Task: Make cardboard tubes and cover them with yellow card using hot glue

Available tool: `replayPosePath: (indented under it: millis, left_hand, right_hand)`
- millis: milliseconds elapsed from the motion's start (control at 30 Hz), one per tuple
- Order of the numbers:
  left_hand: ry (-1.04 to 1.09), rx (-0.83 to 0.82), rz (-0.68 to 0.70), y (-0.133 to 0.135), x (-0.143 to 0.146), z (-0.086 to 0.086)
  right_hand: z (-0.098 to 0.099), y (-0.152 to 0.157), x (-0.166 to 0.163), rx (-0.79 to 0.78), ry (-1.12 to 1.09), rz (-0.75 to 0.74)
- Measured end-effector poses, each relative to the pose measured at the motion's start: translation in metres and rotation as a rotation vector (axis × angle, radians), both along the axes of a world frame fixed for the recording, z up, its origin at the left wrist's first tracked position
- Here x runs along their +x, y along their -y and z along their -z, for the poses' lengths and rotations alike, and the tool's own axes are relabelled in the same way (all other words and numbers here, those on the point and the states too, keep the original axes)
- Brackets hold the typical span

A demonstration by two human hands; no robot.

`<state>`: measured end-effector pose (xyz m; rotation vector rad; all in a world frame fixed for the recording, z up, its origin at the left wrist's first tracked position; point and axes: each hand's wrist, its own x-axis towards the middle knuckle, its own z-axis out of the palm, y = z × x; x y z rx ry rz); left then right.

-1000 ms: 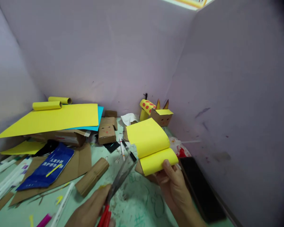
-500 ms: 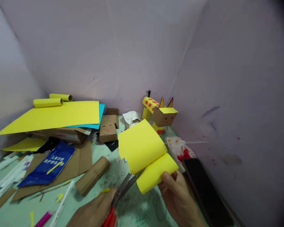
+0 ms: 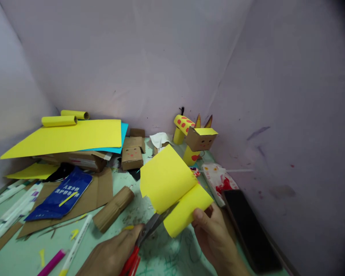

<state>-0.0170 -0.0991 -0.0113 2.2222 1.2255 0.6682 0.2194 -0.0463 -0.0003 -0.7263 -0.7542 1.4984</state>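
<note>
Green tabletop [image 3: 175, 251]; yellow paper [image 3: 166, 180] pinched in right hand [image 3: 214, 234], beyond left hand [image 3: 112, 249] seemingly closed round scissors [image 3: 147, 230]

Matt surfaces beside metal and gloss
The curled sheet [image 3: 168, 178] is smooth, matt paper; the scissors [image 3: 144, 231] have metal blades [image 3: 153, 224] and plastic-looking handles [image 3: 130, 262]; the brown tube [image 3: 114, 209] is dull, creased cardboard; the blue pouch [image 3: 57, 201] looks like glossy plastic film.
</note>
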Motion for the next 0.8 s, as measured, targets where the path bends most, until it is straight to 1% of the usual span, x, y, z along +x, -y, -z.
replayPosePath:
  millis: [133, 233, 400, 567, 700, 800]
  left_hand:
    - [-0.082, 0.142, 0.021, 0.0003, 0.0001, 0.0064]
    - [-0.109, 0.187, 0.008, 0.0025, 0.0021, 0.0097]
    - [-0.109, 0.116, -0.024, 0.0062, 0.0036, 0.0113]
    - [-0.099, 0.120, -0.006, 0.0055, 0.0055, 0.0088]
    - [-0.100, 0.082, 0.008, 0.0041, 0.0054, 0.0045]
    - [-0.066, 0.064, 0.021, 0.0046, 0.0040, 0.0048]
  right_hand:
    - [0.0007, -0.0002, -0.0003, 0.006, 0.023, 0.015]
    - [0.0010, 0.0001, 0.0003, 0.015, 0.025, 0.009]
    - [-0.0003, 0.0007, 0.0009, 0.039, 0.019, -0.014]
    - [-0.0009, -0.0001, 0.0001, 0.049, 0.019, -0.022]
    - [0.0006, -0.0003, 0.0003, 0.044, 0.031, -0.028]
    - [0.0022, 0.0001, 0.0004, 0.034, 0.037, -0.015]
